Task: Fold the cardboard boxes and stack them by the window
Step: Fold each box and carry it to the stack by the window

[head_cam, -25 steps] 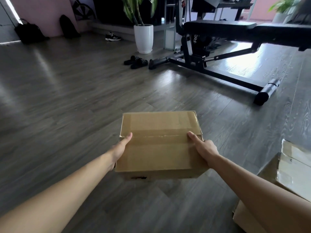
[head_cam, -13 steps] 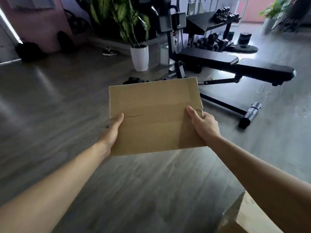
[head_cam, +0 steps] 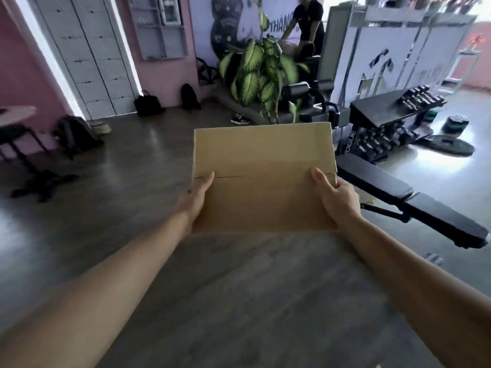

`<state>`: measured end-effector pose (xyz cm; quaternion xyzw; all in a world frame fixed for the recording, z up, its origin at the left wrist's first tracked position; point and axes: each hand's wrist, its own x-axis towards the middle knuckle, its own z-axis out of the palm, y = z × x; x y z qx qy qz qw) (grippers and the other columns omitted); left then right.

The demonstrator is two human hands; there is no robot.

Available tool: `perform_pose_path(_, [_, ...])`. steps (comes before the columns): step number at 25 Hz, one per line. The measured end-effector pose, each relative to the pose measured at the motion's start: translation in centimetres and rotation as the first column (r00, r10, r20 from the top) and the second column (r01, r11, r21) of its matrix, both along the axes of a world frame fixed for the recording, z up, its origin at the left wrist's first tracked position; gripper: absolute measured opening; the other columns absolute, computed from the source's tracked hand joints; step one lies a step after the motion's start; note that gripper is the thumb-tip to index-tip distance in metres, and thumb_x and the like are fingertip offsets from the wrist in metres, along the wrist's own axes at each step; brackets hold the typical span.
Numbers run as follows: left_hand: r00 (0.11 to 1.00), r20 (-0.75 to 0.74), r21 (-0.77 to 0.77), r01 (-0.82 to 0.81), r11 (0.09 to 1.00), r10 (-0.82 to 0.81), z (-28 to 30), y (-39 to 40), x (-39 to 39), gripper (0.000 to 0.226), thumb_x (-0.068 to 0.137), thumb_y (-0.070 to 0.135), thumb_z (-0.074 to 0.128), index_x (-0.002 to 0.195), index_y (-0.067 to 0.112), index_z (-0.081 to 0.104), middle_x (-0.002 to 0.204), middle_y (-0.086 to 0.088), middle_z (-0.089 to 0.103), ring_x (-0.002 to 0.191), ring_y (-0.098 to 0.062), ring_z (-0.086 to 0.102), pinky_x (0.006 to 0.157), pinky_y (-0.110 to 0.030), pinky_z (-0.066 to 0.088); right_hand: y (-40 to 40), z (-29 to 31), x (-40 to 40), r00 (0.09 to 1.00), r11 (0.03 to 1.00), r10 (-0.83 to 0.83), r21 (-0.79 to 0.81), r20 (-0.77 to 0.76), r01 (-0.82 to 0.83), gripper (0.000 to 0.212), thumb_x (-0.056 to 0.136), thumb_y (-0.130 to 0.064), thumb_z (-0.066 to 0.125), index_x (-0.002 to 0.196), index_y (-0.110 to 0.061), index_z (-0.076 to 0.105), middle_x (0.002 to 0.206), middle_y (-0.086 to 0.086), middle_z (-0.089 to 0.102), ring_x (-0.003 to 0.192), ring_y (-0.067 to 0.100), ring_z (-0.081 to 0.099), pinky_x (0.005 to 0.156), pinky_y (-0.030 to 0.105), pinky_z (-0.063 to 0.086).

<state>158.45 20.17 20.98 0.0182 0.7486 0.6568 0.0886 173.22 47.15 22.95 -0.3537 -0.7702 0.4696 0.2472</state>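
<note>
1. The left hand (head_cam: 195, 199) grasped the cardboard box's (head_cam: 263, 179) left edge, thumb laid on top at the flap seam; its other fingers were hidden behind the box.
2. The right hand (head_cam: 337, 200) grasped the right edge, thumb on top and fingers curled round the side.
3. The box was held in the air before the person, above the grey wooden floor (head_cam: 239, 301), at the centre of the view.
4. Its long axis ran from 9 to 3 o'clock, the broad closed face turned up toward the camera, the seam between two flaps running the same way.
5. At 3 o'clock a black weight bench (head_cam: 414, 197) stood close beside the box.
6. At 12 o'clock a leafy potted plant (head_cam: 261, 75) rose just behind the box's far edge.
7. At 2 o'clock stood a dumbbell rack (head_cam: 393, 120); its upright read "OGUE", the first letter hidden.
8. A wall poster (head_cam: 279, 25) at 12 o'clock read "THAN", the rest covered.
9. Black bags (head_cam: 148, 104) lay at 11 o'clock by the pink wall.
</note>
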Motion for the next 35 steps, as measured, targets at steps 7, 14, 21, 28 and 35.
perform_pose_path(7, [0.934, 0.053, -0.072, -0.35, 0.934, 0.354, 9.8, -26.1, 0.9, 0.093, 0.072, 0.085, 0.057, 0.144, 0.028, 0.05, 0.142, -0.002, 0.053, 0.128, -0.027, 0.052, 0.103, -0.037, 0.04, -23.1, 9.4, -10.4, 0.923, 0.924, 0.382, 0.013, -0.044, -0.382, 0.069, 0.071, -0.088, 0.052, 0.096, -0.026, 0.069, 0.097, 0.0, 0.068, 0.098, 0.026, 0.064, 0.093, 0.039, 0.051])
perform_pose_path(14, [0.681, 0.004, -0.01, -0.732, 0.681, 0.732, 13.4, -58.6, 6.5, 0.096, 0.073, 0.085, 0.057, 0.147, 0.024, 0.045, 0.149, -0.004, 0.046, 0.128, -0.025, 0.046, 0.097, -0.034, 0.033, -57.1, 13.5, -17.7, 0.681, 0.686, 0.727, 0.053, -0.086, -0.726, 0.062, 0.076, -0.084, 0.051, 0.096, -0.028, 0.068, 0.1, 0.0, 0.068, 0.1, 0.027, 0.063, 0.093, 0.043, 0.051])
perform_pose_path(21, [0.447, -0.13, -0.065, -0.895, 0.442, 0.885, 14.3, -78.6, 10.0, 0.085, 0.088, 0.074, 0.05, 0.152, 0.019, 0.039, 0.155, -0.007, 0.04, 0.141, -0.029, 0.039, 0.118, -0.043, 0.027, -80.0, 13.0, -20.7, 0.42, 0.42, 0.904, -0.022, -0.084, -0.907, 0.057, 0.082, -0.078, 0.051, 0.106, -0.027, 0.061, 0.109, 0.0, 0.064, 0.099, 0.023, 0.059, 0.086, 0.036, 0.045])
perform_pose_path(28, [0.482, -0.089, -0.117, -0.874, 0.471, 0.872, 13.3, -84.6, -0.3, 0.079, 0.091, 0.073, 0.042, 0.149, 0.019, 0.042, 0.149, -0.012, 0.047, 0.135, -0.031, 0.046, 0.11, -0.043, 0.034, -86.9, 12.7, -32.2, 0.39, 0.387, 0.918, -0.061, -0.067, -0.92, 0.075, 0.074, -0.087, 0.051, 0.111, -0.023, 0.062, 0.108, -0.002, 0.062, 0.099, 0.021, 0.059, 0.082, 0.036, 0.043])
perform_pose_path(35, [0.476, -0.096, -0.132, -0.877, 0.462, 0.874, 16.6, -90.3, -18.3, 0.098, 0.077, 0.089, 0.043, 0.146, 0.019, 0.046, 0.147, -0.011, 0.05, 0.131, -0.033, 0.049, 0.108, -0.047, 0.037, -93.3, 15.2, -50.9, 0.4, 0.4, 0.907, -0.031, -0.132, -0.916, 0.077, 0.078, -0.084, 0.048, 0.131, -0.028, 0.056, 0.112, -0.003, 0.059, 0.099, 0.022, 0.055, 0.086, 0.037, 0.043])
